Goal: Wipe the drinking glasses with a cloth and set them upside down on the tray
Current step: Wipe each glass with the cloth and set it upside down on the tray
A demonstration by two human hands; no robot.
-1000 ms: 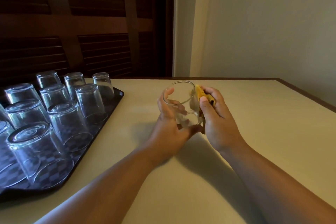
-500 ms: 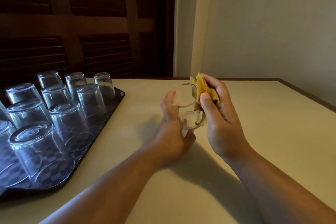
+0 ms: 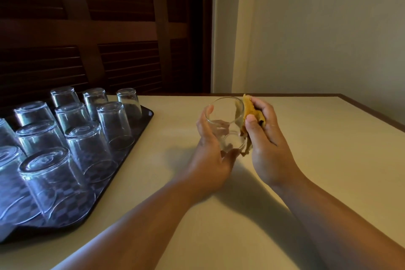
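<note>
Here, left hand [image 3: 210, 160] gripping glass [image 3: 225, 125], right hand [image 3: 267, 142] clutching yellow cloth [image 3: 252, 109], no legible writing.

cream tabletop [image 3: 317, 160] is running under the grip and spreading out on every side of it. dark louvred wooden panelling [image 3: 98, 28] is standing behind the grip, off to its left. plain pale wall [image 3: 328, 28] is standing behind, to its right.
</note>
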